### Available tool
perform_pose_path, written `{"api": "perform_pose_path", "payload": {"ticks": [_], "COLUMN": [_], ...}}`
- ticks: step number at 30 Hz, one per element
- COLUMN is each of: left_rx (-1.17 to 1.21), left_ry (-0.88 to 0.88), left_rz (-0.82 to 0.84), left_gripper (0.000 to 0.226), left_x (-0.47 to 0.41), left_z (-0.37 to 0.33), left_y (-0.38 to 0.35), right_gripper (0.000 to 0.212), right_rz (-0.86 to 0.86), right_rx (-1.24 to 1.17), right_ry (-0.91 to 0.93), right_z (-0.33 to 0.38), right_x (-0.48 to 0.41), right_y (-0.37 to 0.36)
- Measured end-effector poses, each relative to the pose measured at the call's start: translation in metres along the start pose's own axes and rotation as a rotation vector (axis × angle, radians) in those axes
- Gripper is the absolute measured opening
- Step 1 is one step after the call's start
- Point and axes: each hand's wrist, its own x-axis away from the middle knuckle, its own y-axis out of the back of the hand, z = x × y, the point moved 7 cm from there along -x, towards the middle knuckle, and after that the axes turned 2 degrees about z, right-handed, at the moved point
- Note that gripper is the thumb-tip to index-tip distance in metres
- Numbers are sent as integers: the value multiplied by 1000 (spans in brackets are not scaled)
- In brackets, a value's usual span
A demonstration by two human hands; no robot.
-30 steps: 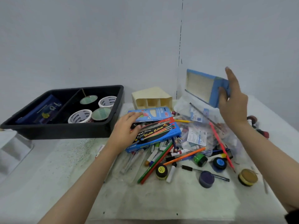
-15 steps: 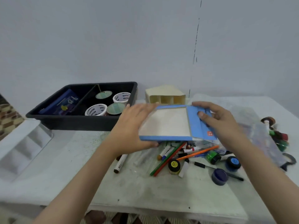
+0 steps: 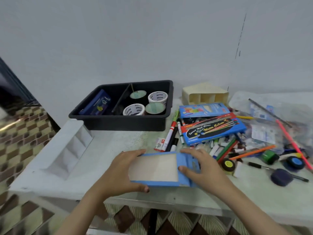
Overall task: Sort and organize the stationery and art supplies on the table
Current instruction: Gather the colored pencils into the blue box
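Both hands are on the blue box (image 3: pixel 157 167), an open carton with a pale inside facing up. It sits low over the near edge of the table (image 3: pixel 110 145); I can't tell whether it is resting on the table or just above it.

The left hand (image 3: pixel 125 170) clamps the left end, with the thumb on the near wall and the fingers curled over the far wall. The right hand (image 3: pixel 203 168) clamps the right end and flap, thumb on top.

The box's long axis runs left-right across the body and the box looks empty.

The loose stock lies to the far right of the box:
- The markers (image 3: pixel 171 134) are just beyond its far edge.
- The paint tubes (image 3: pixel 216 148) and coloured pencils (image 3: pixel 227 148) are off its right end, under the watercolour box (image 3: pixel 213 131).

The right hand is the nearer one to all of these. My guess is that the left hand steadies the box while the right lets go and feeds items in.

The black tray (image 3: pixel 118 122) sits far-left, well apart from the box, and holds tape rolls (image 3: pixel 157 97).
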Motion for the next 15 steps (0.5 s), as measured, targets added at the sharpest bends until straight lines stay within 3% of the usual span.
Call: {"api": "perform_pose_path", "payload": {"ticks": [4,15], "left_rx": [-47,-51], "left_ry": [25,37], "left_rz": [9,88], "left_gripper": [102,107], "left_x": [17,42], "left_z": [31,89], "left_y": [13,4], "right_gripper": [51,55], "right_rz": [-69,-131], "right_rx": [204,425], "right_ry": [61,90], "right_z": [29,41], "right_x": [10,27], "right_y": [-41,-98]}}
